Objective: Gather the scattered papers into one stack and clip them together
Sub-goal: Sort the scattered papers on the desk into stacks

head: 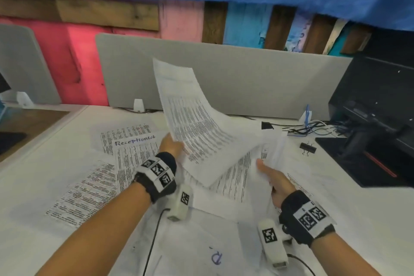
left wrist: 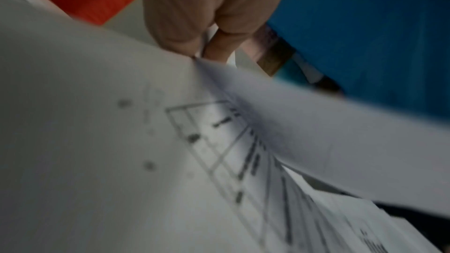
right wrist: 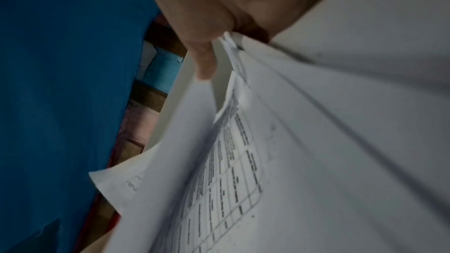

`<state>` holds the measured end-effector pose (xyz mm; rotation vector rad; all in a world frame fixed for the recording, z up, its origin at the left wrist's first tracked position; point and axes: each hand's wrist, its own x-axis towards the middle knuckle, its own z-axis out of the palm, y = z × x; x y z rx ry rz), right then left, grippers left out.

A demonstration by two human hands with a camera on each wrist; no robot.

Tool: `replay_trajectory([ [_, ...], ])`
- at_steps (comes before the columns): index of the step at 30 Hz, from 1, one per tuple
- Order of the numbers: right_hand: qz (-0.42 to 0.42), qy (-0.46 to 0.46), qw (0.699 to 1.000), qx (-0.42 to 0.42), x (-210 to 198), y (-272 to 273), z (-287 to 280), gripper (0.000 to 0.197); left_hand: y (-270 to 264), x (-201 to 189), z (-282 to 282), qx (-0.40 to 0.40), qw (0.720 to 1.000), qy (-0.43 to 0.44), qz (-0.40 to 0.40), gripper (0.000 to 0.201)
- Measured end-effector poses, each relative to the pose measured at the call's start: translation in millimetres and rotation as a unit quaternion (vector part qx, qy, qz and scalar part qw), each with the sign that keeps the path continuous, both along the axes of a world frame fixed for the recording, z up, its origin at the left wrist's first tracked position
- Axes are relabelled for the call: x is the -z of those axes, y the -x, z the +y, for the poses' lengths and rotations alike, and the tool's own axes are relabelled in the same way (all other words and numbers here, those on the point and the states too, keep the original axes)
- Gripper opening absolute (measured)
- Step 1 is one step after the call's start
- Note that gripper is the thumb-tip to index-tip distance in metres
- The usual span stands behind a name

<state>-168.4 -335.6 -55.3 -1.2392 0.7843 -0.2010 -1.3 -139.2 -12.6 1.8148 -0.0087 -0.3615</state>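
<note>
1. Toward the left edge of the white desk (head: 40,188): three printed white paper sheets still lying flat, ungathered, one (head: 132,139) marked "Receptionist" in blue handwriting, another (head: 85,195) nearer the front-left.
2. Above the desk's middle: left hand (head: 171,144) pinching a lower corner of a lifted, curling printed sheet (head: 190,114); thumb and fingers (left wrist: 219,49) closed on its edge in the left wrist view.
3. Just right of that: right hand (head: 272,178) gripping a loose, fanned bundle of printed sheets (head: 242,177), thumb on top; several misaligned edges visible in the right wrist view.
4. Step judged: gathering, partway done. Next move likely calls for laying the lifted sheet onto the bundle, then collecting the left-side sheets and squaring the edges.
5. Near the front edge: one more sheet (head: 212,253) with blue scribble, under the wrists.
6. Toward the right edge: small black binder clip (head: 308,148), untouched, beside a black monitor base (head: 367,161); tangled cables behind. Nothing blocking the clip.
</note>
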Motion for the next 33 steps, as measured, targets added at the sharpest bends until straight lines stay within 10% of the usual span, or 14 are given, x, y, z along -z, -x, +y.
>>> replay_trajectory([
  [2,0.039,0.037,0.999,-0.008,-1,0,3,0.079,1,7,-2,0.013,1.000,-0.012,0.016,0.049],
  [11,0.065,0.040,0.997,0.027,6,16,-35,0.059,-26,21,30,0.213,0.963,-0.131,0.102,0.051],
  [15,0.041,0.019,0.999,0.022,27,10,-43,0.123,-14,38,21,0.291,0.941,-0.131,0.113,0.051],
  [17,0.029,0.035,0.998,0.040,20,12,-32,0.098,-6,41,13,0.289,0.943,-0.120,0.113,0.052],
  [21,0.053,0.074,0.996,0.022,5,12,-11,0.118,13,31,4,0.332,0.926,-0.106,0.144,0.045],
  [25,0.100,0.110,0.989,0.011,8,9,-20,0.099,22,9,9,0.379,0.886,-0.253,0.084,0.057],
  [33,0.206,0.272,0.938,0.054,-38,17,-57,0.050,-33,-14,90,0.148,0.870,-0.469,0.031,0.070],
])
